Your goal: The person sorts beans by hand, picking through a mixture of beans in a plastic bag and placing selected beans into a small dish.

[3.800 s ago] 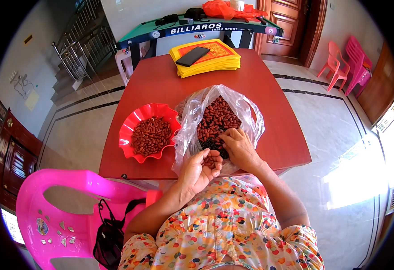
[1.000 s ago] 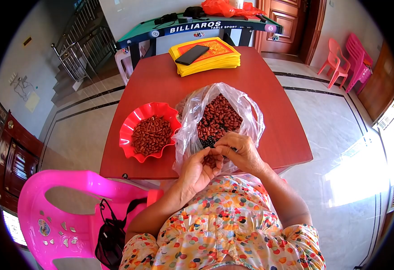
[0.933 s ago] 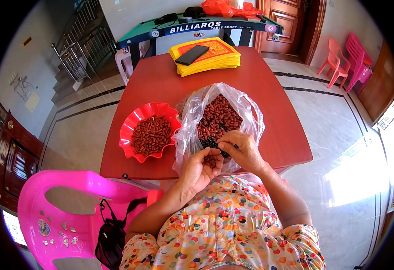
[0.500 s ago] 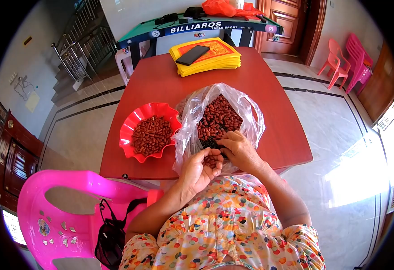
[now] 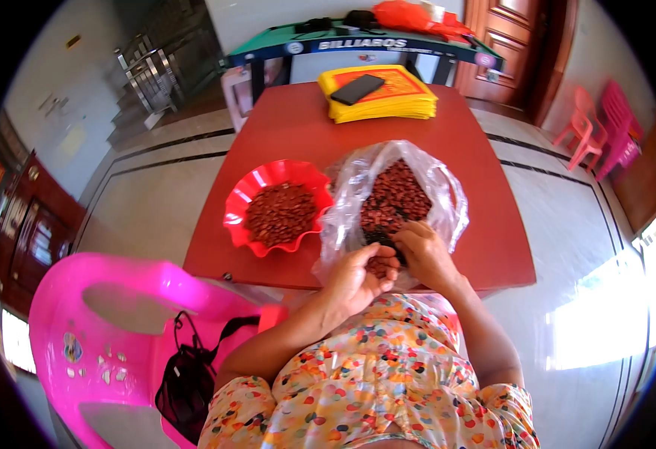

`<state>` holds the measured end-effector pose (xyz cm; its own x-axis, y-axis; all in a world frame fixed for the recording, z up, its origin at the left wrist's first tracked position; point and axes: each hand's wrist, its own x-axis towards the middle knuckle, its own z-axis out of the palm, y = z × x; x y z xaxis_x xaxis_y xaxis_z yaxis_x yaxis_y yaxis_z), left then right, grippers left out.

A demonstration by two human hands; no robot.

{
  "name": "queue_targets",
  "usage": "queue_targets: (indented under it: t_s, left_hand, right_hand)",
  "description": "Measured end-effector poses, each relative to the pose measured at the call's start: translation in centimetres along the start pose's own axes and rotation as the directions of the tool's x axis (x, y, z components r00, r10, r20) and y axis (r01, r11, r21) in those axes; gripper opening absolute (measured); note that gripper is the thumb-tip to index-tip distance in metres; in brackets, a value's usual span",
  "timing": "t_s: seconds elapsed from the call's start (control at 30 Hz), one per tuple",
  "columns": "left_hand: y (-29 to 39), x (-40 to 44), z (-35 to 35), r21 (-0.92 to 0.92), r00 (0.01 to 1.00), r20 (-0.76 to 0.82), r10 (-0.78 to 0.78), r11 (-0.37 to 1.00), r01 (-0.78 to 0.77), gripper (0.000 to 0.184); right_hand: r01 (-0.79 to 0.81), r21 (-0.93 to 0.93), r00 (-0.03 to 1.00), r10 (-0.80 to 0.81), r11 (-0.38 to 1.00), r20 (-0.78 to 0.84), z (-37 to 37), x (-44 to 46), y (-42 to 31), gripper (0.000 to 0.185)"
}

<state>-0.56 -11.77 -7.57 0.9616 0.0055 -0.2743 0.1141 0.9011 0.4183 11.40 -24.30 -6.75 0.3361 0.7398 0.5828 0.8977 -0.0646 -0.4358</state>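
A clear plastic bag (image 5: 340, 224) stands with its mouth wide, full of reddish-brown beans (image 5: 399, 191) with dark ones among them near the front. My left hand (image 5: 354, 284) is cupped palm up at the bag's front edge, its fingers curled around some reddish-brown beans (image 5: 381, 265). Over the dark beans at the front of the bag, my right hand (image 5: 426, 256) has its fingers pinched together; what they hold, if anything, is hidden. Left of the bag, a red wavy-rimmed bowl (image 5: 239, 196) contains more reddish-brown beans (image 5: 279, 215).
The red table (image 5: 283, 123) carries a stack of yellow-and-red paper (image 5: 384, 111) with a black phone (image 5: 358, 89) on top. Behind it is a small billiards table (image 5: 358, 45). A pink chair (image 5: 111, 280) with a black bag (image 5: 185, 393) stands at left.
The camera has turned, so the whole scene sits further right in view and is blurred. Both hands stay at the bag's front, in nearly the same pose.
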Motion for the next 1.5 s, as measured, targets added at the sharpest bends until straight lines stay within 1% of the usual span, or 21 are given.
queue_targets:
  t_s: [0.03, 0.1, 0.2, 0.23, 0.37, 0.5, 0.57, 0.6, 0.63, 0.7, 0.73, 0.77, 0.83, 0.9, 1.0, 1.1, 1.17, 1.27, 1.3, 1.43, 1.5]
  left_hand:
    - [-0.1, 0.1, -0.1, -0.009, 1.000, 0.002, -0.002, 1.000, 0.002, 0.028]
    - [-0.2, 0.2, -0.3, 0.000, 1.000, 0.002, 0.006, 1.000, -0.006, 0.029]
    - [-0.3, 0.4, -0.7, -0.012, 0.998, 0.055, 0.014, 1.000, -0.013, 0.029]
    - [-0.4, 0.5, -0.8, -0.010, 0.998, 0.063, 0.015, 1.000, -0.014, 0.029]
    - [-0.5, 0.7, -0.7, -0.013, 0.998, 0.062, 0.029, 1.000, -0.028, 0.028]
    - [-0.6, 0.8, -0.5, -0.031, 0.999, 0.035, 0.026, 0.999, -0.025, 0.026]
    - [-0.7, 0.8, -0.5, -0.064, 0.999, 0.026, 0.042, 0.997, -0.040, 0.026]
    - [-0.8, 0.8, -0.4, -0.092, 0.999, 0.022, 0.047, 0.995, -0.045, 0.026]
    - [-0.8, 0.9, -0.4, -0.092, 0.998, 0.023, 0.051, 0.995, -0.049, 0.026]
    - [-0.9, 1.1, -0.3, -0.183, 0.999, -0.001, 0.049, 0.982, -0.049, 0.025]
    - [-0.9, 1.1, -0.4, -0.180, 0.999, 0.003, 0.047, 0.983, -0.045, 0.025]
    - [-0.9, 1.0, -0.6, -0.139, 0.998, 0.032, 0.051, 0.989, -0.046, 0.026]
    - [-0.7, 0.8, -0.6, -0.093, 0.996, 0.070, 0.047, 0.995, -0.040, 0.027]
    - [-0.6, 0.7, -0.3, -0.073, 0.999, 0.014, 0.038, 0.997, -0.037, 0.029]
    - [-0.4, 0.6, -0.6, -0.051, 0.999, 0.028, 0.020, 0.999, -0.018, 0.031]
    - [-0.3, 0.4, -0.6, -0.039, 1.000, 0.019, 0.011, 0.999, -0.010, 0.032]
    - [-0.2, 0.2, -0.3, -0.044, 1.000, -0.001, 0.006, 0.999, -0.006, 0.032]
    - [-0.1, 0.1, -0.1, -0.017, 1.000, -0.019, 0.007, 1.000, -0.008, 0.032]
    - [-0.1, 0.1, 0.0, -0.006, 1.000, -0.029, 0.012, 1.000, -0.012, 0.031]
    - [-0.1, 0.0, 0.0, 0.019, 0.999, -0.032, 0.006, 1.000, -0.005, 0.031]
    - [-0.1, 0.0, 0.0, 0.037, 0.999, -0.025, 0.025, 0.999, -0.024, 0.031]
  right_hand:
    - [-0.023, -0.011, 1.000, 0.023, 1.000, 0.003, 0.0, 0.1, -0.2, 0.011]
    - [-0.037, 0.033, 0.996, 0.039, 0.999, -0.075, 0.2, 0.2, -0.3, 0.007]
    - [-0.128, 0.102, 0.981, 0.141, 0.986, -0.131, -0.3, 0.6, -1.5, 0.003]
    - [-0.149, 0.102, 0.978, 0.162, 0.983, -0.129, -0.5, 0.6, -1.7, 0.003]
    - [-0.207, 0.239, 0.957, 0.247, 0.949, -0.152, -0.9, 0.5, -2.7, 0.005]
    - [-0.115, 0.254, 0.980, 0.151, 0.960, -0.126, -1.3, 0.9, -4.1, 0.006]
    - [-0.064, 0.200, 0.997, 0.070, 0.978, -0.023, -1.7, 1.0, -5.1, 0.007]
    - [-0.057, 0.205, 0.998, 0.058, 0.977, 0.004, -1.6, 0.9, -5.3, 0.009]
    - [-0.054, 0.206, 0.999, 0.054, 0.977, 0.004, -1.5, 1.0, -5.3, 0.009]
    - [0.033, 0.181, 0.999, -0.033, 0.983, -0.002, -1.3, 1.2, -5.3, 0.011]
    - [-0.014, 0.190, 1.000, 0.014, 0.982, -0.001, -1.4, 1.1, -5.6, 0.011]
    - [-0.014, 0.187, 1.000, 0.016, 0.982, -0.004, -1.4, 1.1, -5.4, 0.011]
    - [-0.041, 0.173, 0.997, 0.053, 0.984, -0.063, -1.2, 1.1, -4.5, 0.010]
    - [-0.083, 0.133, 0.992, 0.095, 0.988, -0.089, -1.2, 1.1, -3.7, 0.010]
    - [-0.174, 0.120, 0.977, 0.186, 0.977, -0.102, -0.7, 0.7, -1.5, 0.014]
    - [-0.168, 0.037, 0.979, 0.171, 0.985, -0.110, -0.4, 0.6, -0.6, 0.017]
    - [-0.178, 0.021, 0.979, 0.179, 0.984, -0.094, -0.3, 0.5, -0.5, 0.024]
    - [-0.104, -0.043, 0.992, 0.100, 0.994, -0.077, -0.2, 0.4, -0.2, 0.034]
    - [-0.110, -0.070, 0.993, 0.106, 0.992, -0.054, -0.1, 0.3, -0.2, 0.037]
    - [-0.089, -0.181, 0.995, 0.094, 0.979, 0.018, 0.1, 0.3, -0.6, 0.039]
    - [-0.079, -0.188, 0.997, 0.082, 0.979, 0.008, 0.2, 0.2, -0.4, 0.036]
